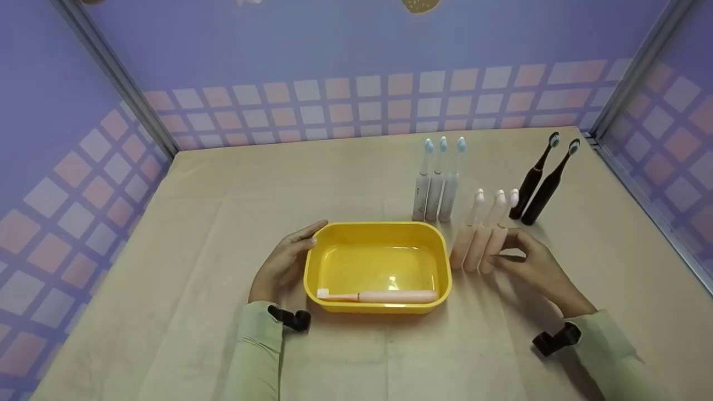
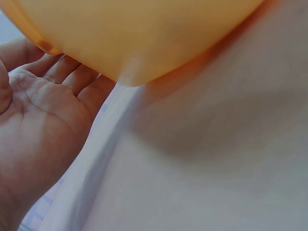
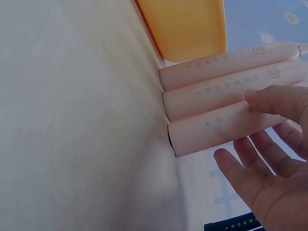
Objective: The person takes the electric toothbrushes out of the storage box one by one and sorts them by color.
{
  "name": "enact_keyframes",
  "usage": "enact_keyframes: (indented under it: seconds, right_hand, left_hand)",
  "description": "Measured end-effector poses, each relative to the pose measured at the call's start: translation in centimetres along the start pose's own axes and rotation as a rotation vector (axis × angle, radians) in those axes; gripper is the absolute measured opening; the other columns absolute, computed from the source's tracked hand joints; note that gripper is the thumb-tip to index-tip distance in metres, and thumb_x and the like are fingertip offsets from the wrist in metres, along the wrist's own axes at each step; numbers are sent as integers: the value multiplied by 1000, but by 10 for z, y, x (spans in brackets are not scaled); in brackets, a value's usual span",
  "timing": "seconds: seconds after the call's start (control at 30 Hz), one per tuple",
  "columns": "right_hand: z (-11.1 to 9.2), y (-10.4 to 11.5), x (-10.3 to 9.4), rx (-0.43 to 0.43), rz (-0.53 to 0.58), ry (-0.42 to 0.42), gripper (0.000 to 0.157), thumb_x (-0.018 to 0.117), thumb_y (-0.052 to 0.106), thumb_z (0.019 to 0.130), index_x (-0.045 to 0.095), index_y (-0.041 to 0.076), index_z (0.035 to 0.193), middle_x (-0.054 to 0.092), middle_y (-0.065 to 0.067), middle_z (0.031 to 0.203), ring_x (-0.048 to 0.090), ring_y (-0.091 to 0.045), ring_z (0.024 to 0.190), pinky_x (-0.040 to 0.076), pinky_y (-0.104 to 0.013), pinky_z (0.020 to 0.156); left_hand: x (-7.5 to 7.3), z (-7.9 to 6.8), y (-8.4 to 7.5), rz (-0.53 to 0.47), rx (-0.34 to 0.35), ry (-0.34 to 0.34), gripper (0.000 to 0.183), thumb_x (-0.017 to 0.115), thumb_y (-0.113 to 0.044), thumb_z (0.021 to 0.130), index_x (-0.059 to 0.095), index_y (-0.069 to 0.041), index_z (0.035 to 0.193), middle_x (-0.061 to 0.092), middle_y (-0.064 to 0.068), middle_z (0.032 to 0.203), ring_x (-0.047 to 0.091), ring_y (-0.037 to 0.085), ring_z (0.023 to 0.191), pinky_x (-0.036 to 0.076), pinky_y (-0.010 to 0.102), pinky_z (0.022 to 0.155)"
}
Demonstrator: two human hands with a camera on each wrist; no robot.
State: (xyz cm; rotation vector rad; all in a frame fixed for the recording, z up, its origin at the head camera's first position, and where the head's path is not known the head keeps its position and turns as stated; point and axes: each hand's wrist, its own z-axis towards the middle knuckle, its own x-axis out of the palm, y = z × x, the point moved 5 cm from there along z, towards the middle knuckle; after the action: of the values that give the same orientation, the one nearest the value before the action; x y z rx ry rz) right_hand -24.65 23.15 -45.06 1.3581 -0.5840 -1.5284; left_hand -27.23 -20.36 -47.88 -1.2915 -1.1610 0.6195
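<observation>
A yellow plastic bin point(image 1: 373, 262) sits at the middle of the table, with one pink electric toothbrush point(image 1: 398, 296) lying along its near side. My left hand point(image 1: 281, 262) holds the bin's left end, thumb at the rim and fingers along the outer wall point(image 2: 130, 43). Right of the bin, three pink electric toothbrushes stand upright in a close row. My right hand point(image 1: 532, 267) pinches the rightmost pink toothbrush point(image 1: 494, 248); in the right wrist view its thumb lies across the front of the handle point(image 3: 216, 127), other fingers behind.
Three white electric toothbrushes point(image 1: 434, 195) stand together behind the bin's right corner. Two black electric toothbrushes point(image 1: 543, 192) stand farther right, behind my right hand. Patterned panels point(image 1: 334, 106) close off the table's back and sides.
</observation>
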Motion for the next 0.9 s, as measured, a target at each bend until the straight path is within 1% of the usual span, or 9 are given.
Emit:
enact_keyframes:
  seconds: [0.1,0.23,0.37,0.5,0.63,0.77,0.9]
  right_hand:
    - [-1,1,0,4,8,3,40,72,7,84,56,-1,120,59,0,105,57,0,97,54,-22,86]
    - [-1,1,-1,22,15,6,43,72,8,85,55,0,122,60,1,106,58,1,98,54,-19,86]
    - [-1,2,-3,16,23,-11,46,72,6,84,53,-2,126,61,3,107,58,2,99,53,-17,85]
    - [-1,7,-5,-13,28,-38,48,72,2,83,53,-3,127,59,7,107,58,3,99,54,-19,86]
    - [-1,12,-9,-42,47,-65,49,72,0,82,53,-2,127,59,8,108,58,1,100,54,-20,87]
    - [-1,19,-13,-72,72,-109,49,72,-3,81,54,-1,127,61,6,109,59,-4,101,54,-21,87]
    - [-1,24,-19,-91,100,-178,53,72,-9,77,55,-1,127,62,1,110,60,-8,99,54,-20,87]
  left_hand:
    - [0,0,0,-6,3,-2,52,45,-11,100,33,-11,151,39,11,151,46,26,134,42,36,108]
    - [0,0,0,-10,5,4,52,45,-10,100,32,-10,151,38,12,152,45,26,134,42,36,108]
    - [0,0,1,2,7,5,52,45,-11,101,33,-10,151,38,11,152,45,26,134,42,35,108]
    - [-1,1,0,15,6,8,53,45,-11,100,32,-10,151,38,11,152,45,26,134,42,35,108]
    - [-1,0,0,20,0,6,54,47,-12,100,32,-10,151,40,12,150,47,26,132,44,35,106]
    - [-1,1,0,21,0,7,54,46,-13,100,31,-10,151,42,11,149,48,25,132,44,35,106]
    - [0,1,0,20,5,8,53,46,-12,100,31,-10,151,41,11,150,47,25,132,44,35,107]
